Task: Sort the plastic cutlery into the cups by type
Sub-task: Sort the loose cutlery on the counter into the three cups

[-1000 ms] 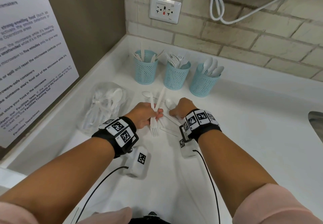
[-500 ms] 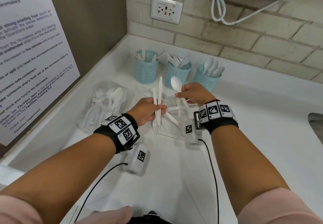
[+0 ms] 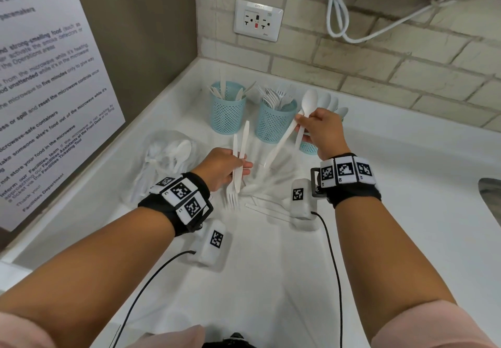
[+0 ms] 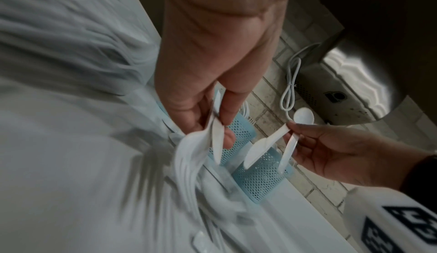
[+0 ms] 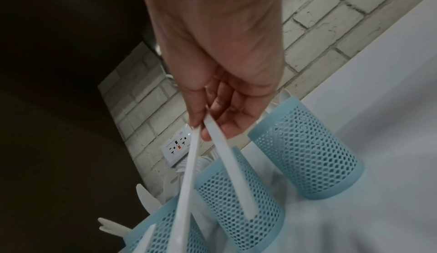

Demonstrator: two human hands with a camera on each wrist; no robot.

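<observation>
The right hand (image 3: 321, 133) is raised above the bench (image 3: 379, 185), just in front of the rightmost of three blue mesh cups (image 3: 309, 147), and pinches two white plastic spoons (image 3: 307, 103) by their handles. One spoon's bowl points up toward the brick wall; the other handle slants down to the left. The right wrist view shows both handles (image 5: 227, 163) caught between thumb and fingertips, fanning apart below the hand.

The left hand (image 3: 221, 168) sits lower, nearer the front of the bench, and grips a fork (image 3: 232, 198) and a knife (image 3: 242, 155) together. The fork tines point back toward the person, and the knife tip points toward the cups. The left wrist view shows the fingers curled round that pair (image 4: 216, 137).

Against the back wall near the left corner, the left cup (image 3: 227, 111) holds knives, the middle cup (image 3: 273, 122) forks, and the right one spoons. More loose cutlery (image 3: 267, 206) lies on the bench between the two wrists, blurred. A clear plastic bag (image 3: 162, 157) with more white cutlery lies toward the left edge.
</observation>
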